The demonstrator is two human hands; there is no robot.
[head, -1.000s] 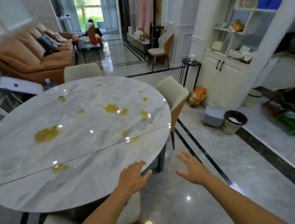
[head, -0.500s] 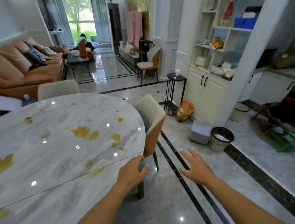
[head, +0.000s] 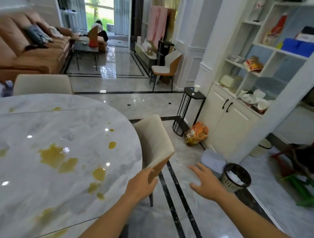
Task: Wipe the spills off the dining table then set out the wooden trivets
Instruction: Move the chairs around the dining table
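The round marble dining table [head: 36,124] fills the left of the head view. Several yellow spills [head: 55,157] lie on its top, the largest near the middle. My left hand [head: 140,186] hangs past the table's right edge, close to the corner of a cream chair's backrest [head: 153,142]; whether it touches the chair I cannot tell. My right hand [head: 205,183] is held out over the floor with fingers spread and holds nothing. No cloth or wooden trivets are in sight.
A second cream chair [head: 41,84] stands at the table's far side. A black bin [head: 235,177], an orange bag [head: 196,133] and a black side stand [head: 188,108] sit on the floor by the white cabinet [head: 232,122]. Shelves rise above it.
The view has swung right and moved forward along the table's edge. Both hands now hang beside the chair rather than over the table rim, and the cabinet side is nearer.
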